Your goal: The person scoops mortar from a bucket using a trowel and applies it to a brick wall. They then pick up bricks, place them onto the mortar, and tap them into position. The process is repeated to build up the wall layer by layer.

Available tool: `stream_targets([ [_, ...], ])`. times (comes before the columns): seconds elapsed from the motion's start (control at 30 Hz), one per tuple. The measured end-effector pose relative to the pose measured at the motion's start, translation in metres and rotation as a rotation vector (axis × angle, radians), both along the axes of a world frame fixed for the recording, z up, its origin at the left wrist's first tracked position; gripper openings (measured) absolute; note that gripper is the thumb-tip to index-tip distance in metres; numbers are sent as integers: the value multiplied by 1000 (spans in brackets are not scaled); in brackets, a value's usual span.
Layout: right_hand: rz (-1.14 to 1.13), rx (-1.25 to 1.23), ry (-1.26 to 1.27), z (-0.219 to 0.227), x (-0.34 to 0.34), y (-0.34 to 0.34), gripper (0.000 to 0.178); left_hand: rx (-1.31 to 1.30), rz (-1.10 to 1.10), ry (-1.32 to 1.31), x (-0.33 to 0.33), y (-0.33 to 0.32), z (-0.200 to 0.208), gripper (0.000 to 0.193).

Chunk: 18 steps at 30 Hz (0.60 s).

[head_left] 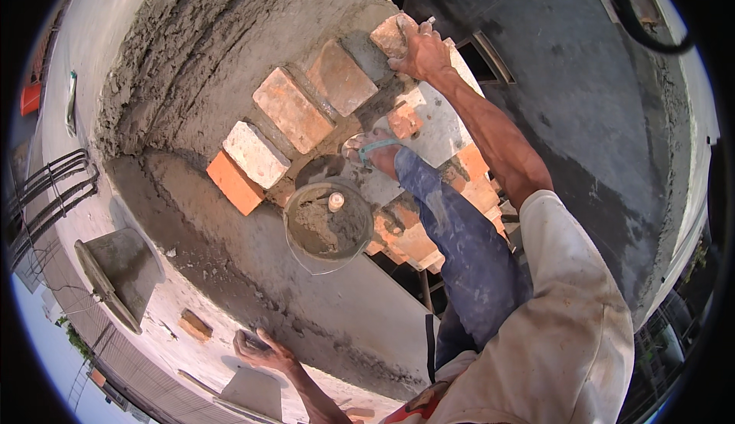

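In the lower left, the bare left hand point(264, 352) is at a pale wall ledge point(168, 294), fingers bent; whether it grips anything cannot be told. Near centre stands a round dark bucket point(328, 189) of grey mortar point(312, 229). Beyond, four rectangular reddish and whitish bricks point(293, 110) form a row. At upper centre, the bare right hand point(423, 50) clasps a rough reddish brick point(388, 37).

- Brick point(389, 35) at upper centre: dusty pinkish orange.
- Middle bricks point(293, 110): orange-brown, blotched with grey.
- Leftmost brick point(234, 183), left of centre: plain bright orange.
- Pale brick point(256, 154) beside it: chalky cream-white.
- Bucket point(329, 257) at centre: grey; mortar point(312, 223) inside, also grey.
- Trousers point(467, 225), lower right of centre: dull blue with pale grey splotches.
- Sleeve point(570, 271), lower right: beige, faintly brown-stained.
- Sandal strap point(377, 145) near centre: turquoise green.
- Floor point(528, 95), upper right: dark grey, blackish patches.
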State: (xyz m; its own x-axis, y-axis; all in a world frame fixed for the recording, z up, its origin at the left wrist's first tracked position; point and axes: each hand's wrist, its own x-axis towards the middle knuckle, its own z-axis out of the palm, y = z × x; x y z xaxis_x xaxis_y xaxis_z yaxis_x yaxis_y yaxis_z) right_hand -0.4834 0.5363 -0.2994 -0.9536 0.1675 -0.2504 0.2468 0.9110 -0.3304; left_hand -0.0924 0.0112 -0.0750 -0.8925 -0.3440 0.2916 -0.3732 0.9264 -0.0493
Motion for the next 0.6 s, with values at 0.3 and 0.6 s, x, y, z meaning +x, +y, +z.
stream_targets([
  [0.3,29,-44,53,-8,-22,-3,95,-27,21,-23,4,-8,-3,58],
  [0.6,230,-389,-15,-2,-60,77,51,9,70,-50,5,-4,-3,67],
])
